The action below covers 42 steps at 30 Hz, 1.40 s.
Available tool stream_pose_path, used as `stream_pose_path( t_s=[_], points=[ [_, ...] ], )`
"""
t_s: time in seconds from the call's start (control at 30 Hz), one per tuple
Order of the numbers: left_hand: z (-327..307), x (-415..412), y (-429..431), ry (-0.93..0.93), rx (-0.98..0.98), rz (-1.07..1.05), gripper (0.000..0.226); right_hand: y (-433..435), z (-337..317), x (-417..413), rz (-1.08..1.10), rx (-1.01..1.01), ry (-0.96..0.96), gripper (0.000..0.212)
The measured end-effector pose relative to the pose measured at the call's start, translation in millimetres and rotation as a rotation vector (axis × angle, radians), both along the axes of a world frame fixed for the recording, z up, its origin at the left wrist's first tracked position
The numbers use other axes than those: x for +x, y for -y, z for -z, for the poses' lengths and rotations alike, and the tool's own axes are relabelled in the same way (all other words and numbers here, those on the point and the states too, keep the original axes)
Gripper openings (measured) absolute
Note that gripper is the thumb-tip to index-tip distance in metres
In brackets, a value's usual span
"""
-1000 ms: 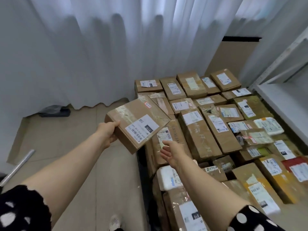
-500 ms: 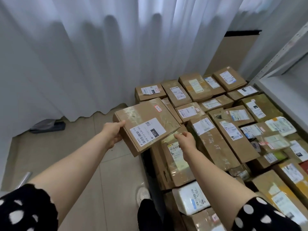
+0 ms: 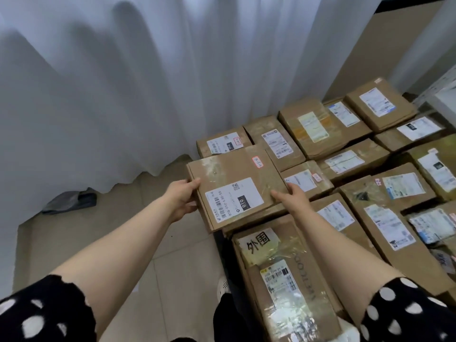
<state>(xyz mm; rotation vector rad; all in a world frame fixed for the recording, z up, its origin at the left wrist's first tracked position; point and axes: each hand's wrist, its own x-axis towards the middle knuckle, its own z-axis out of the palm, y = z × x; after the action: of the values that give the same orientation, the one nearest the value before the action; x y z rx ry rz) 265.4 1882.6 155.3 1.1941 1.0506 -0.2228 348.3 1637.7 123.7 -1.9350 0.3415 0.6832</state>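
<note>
Here, one parcel [image 3: 234, 174], left hand [image 3: 181, 198], right hand [image 3: 292, 197]

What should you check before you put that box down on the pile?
1. Left hand grips the box at its left edge: ok.
2. Right hand holds the right edge: ok.
3. Label faces up: ok.
4. Flat landing spot among the parcels: cannot tell, the box hides it.
5. Box fully over the parcels: not ok, its left side hangs over the floor.
</note>
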Motion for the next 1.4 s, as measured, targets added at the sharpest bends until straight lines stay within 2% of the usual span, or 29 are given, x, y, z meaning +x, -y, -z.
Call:
stream_pose_path(
  t_s=[0.07,0.17,0.37,0.47,0.63,0.73,0.8,0.93,1.03,1.2,1.27,1.4],
  points=[
    [14.8,20.6,2.2,0.002,-0.010,0.039,0.026,-1.5,14.3,19.8,0.009,-0.033,-0.021,0.068],
    [44.6,44.2,12.0,-0.055,0.004,0.149,0.045,-1.5,37.0,39.5,0.039,-0.084,-0.055,0.068],
    [102.9,59.9,35.5,-0.176,-0.038,0.164,0.054,13.4,85.9,53.1,0.053,-0.225,-0.134,0.052],
    [133.4,59.3,39.4,-0.231,-0.024,0.216,0.068,13.7,101.5,50.8,0.007,-0.294,-0.157,0.050],
    [153.9,54.2,43.9,-0.307,0.048,0.275,0.074,5.2,113.2,48.6,-0.069,-0.359,-0.112,0.061],
    [155.3,54.8,43.7,-0.325,0.077,0.299,0.067,6.2,118.0,48.5,-0.086,-0.380,-0.130,0.066],
    [156.1,55.6,43.8,-0.339,0.086,0.317,0.071,6.2,119.3,48.3,-0.108,-0.408,-0.143,0.070],
    [145.9,56.3,45.7,-0.379,0.183,0.380,0.081,-0.1,105.5,45.7,-0.190,-0.499,-0.139,0.077],
    [124.6,56.9,46.1,-0.353,0.304,0.469,0.090,3.2,87.8,36.1,-0.210,-0.509,-0.060,0.078],
    [65.6,46.3,51.6,-0.181,0.466,0.556,0.086,29.7,35.3,1.6,-0.118,-0.532,0.067,0.056],
    [38.4,33.5,59.9,-0.093,0.527,0.627,0.082,43.0,7.6,-18.8,-0.064,-0.534,0.122,0.061],
    [-11.7,-8.3,82.9,0.073,0.660,0.807,0.089,69.2,-44.9,-78.4,0.034,-0.538,0.190,0.069]
  ],
)
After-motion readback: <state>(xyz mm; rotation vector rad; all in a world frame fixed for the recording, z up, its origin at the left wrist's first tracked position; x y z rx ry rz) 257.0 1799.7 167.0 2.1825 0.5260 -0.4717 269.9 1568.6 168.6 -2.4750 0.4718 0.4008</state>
